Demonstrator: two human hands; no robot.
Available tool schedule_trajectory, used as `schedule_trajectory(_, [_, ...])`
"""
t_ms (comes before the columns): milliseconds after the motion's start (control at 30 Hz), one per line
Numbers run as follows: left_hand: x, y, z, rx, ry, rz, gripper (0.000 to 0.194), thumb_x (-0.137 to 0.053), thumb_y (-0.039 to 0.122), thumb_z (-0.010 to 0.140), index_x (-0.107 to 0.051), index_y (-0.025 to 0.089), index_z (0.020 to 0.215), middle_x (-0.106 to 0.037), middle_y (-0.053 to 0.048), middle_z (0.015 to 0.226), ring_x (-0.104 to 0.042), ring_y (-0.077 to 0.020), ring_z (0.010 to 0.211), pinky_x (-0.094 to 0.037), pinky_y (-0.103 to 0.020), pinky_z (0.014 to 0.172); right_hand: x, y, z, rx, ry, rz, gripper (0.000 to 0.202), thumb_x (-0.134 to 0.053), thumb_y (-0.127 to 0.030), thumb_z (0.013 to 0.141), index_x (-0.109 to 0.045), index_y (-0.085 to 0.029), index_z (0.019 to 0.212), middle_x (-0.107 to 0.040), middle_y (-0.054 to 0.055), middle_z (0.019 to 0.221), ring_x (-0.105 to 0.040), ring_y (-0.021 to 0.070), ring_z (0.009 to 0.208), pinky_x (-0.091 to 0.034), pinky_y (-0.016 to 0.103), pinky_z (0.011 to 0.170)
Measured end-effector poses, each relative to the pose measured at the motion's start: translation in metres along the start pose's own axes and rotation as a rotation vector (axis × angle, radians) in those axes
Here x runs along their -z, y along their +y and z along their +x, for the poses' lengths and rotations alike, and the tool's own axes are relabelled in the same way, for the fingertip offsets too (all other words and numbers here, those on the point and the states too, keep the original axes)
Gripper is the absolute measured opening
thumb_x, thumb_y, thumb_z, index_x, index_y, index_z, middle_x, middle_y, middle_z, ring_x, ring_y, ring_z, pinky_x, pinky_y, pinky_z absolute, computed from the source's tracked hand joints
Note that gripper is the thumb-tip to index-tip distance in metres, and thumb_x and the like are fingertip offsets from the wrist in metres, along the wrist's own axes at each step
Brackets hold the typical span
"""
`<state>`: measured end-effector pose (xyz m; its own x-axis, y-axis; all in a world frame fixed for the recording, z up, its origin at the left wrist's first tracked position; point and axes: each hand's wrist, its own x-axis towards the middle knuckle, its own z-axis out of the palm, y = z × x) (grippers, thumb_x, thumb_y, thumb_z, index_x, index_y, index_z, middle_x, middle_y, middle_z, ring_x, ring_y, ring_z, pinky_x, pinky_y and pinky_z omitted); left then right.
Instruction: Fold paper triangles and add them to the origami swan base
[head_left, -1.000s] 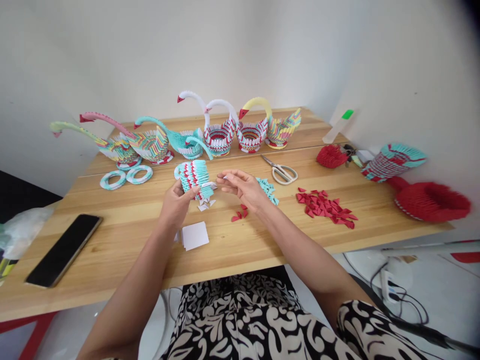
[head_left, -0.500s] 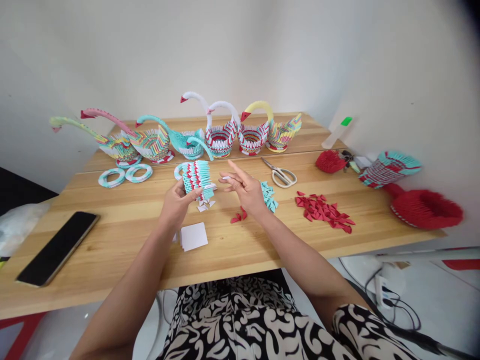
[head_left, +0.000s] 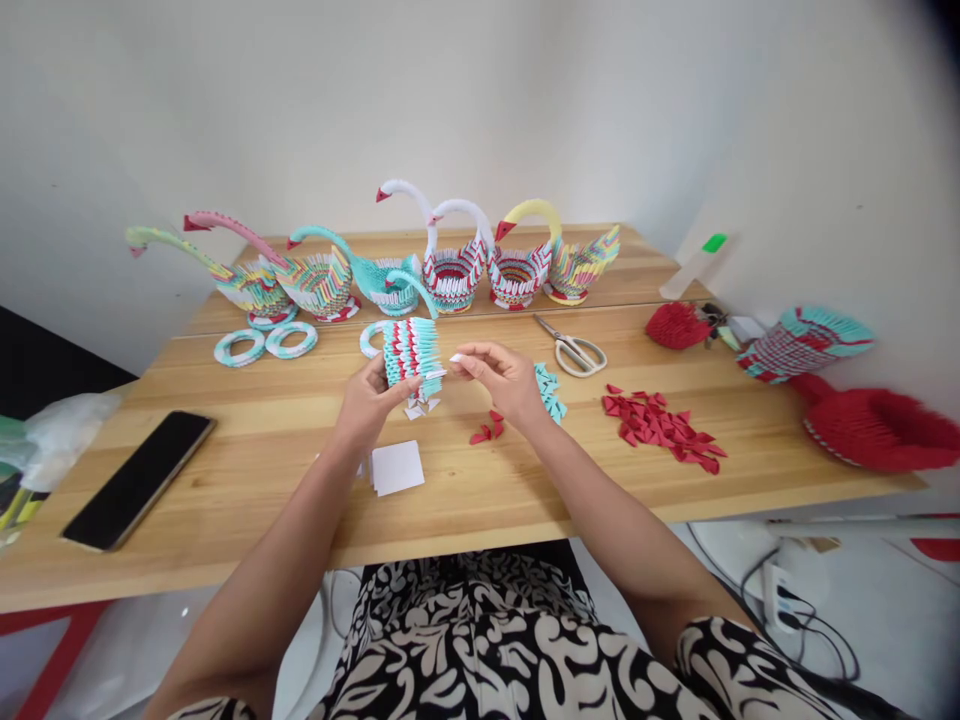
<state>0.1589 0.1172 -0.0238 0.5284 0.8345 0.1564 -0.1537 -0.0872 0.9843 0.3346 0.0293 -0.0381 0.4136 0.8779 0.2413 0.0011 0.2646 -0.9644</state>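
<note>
A black phone lies on the table.

Paper body was turquoise with red and white bands, spiky, partly hidden, held with bands running roughly up and down. Paper piece was white, small, pinched near its right side, not touching; folds too small to tell.

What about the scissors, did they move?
No, the scissors stayed put: they lie by the same part of the tabletop's long seam as before.
</note>
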Motion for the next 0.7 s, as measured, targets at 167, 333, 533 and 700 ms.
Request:
schedule_trajectory(167, [0.0007, -0.0012, -0.0009, -0.014, 0.015, 0.037, 0.045, -0.083, 0.046, 0.066, -0.071, 0.015, 0.097, -0.073, -0.006, 0.092, -0.064, -0.0209, 0.082, -0.052, -0.028, 0.071, 0.0007, -0.0018, 0.0006, -0.042, -0.023, 0.001, 0.036, -0.073, -0.045, 0.078, -0.072, -0.019, 0.103, -0.075, 0.004, 0.086, -0.071, 0.0167, 0.081, -0.056, 0.032, 0.081])
schedule_trajectory(333, [0.0, 0.0001, -0.0018, -0.026, 0.022, 0.036, 0.044, -0.082, 0.048, 0.067, -0.071, 0.015, 0.093, -0.073, -0.006, 0.088, -0.063, -0.0194, 0.078, -0.051, -0.027, 0.068, -0.0022, -0.0018, 0.0018, -0.078, -0.001, 0.041, 0.036, -0.077, -0.046, 0.072, -0.074, -0.017, 0.094, -0.074, 0.004, 0.079, -0.066, 0.0141, 0.069, -0.054, 0.03, 0.07])
schedule_trajectory(533, [0.0, -0.0007, -0.0021, -0.035, 0.024, 0.009, 0.042, -0.084, 0.045, 0.065, -0.071, 0.015, 0.091, -0.073, -0.006, 0.089, -0.064, -0.0204, 0.08, -0.051, -0.028, 0.07, -0.0077, -0.0003, 0.0006, -0.213, -0.038, 0.156, 0.042, -0.083, -0.05, 0.063, -0.074, -0.017, 0.087, -0.072, 0.004, 0.075, -0.062, 0.012, 0.064, -0.052, 0.027, 0.062])
schedule_trajectory(700, [0.0019, -0.0035, -0.0023, -0.034, 0.0, 0.013, 0.041, -0.082, 0.046, 0.068, -0.071, 0.015, 0.094, -0.073, -0.006, 0.093, -0.065, -0.0205, 0.081, -0.051, -0.028, 0.073, -0.0077, 0.0013, 0.0, -0.242, -0.051, 0.168, 0.044, -0.083, -0.053, 0.063, -0.073, -0.016, 0.086, -0.069, 0.002, 0.072, -0.058, 0.0098, 0.063, -0.05, 0.023, 0.059])
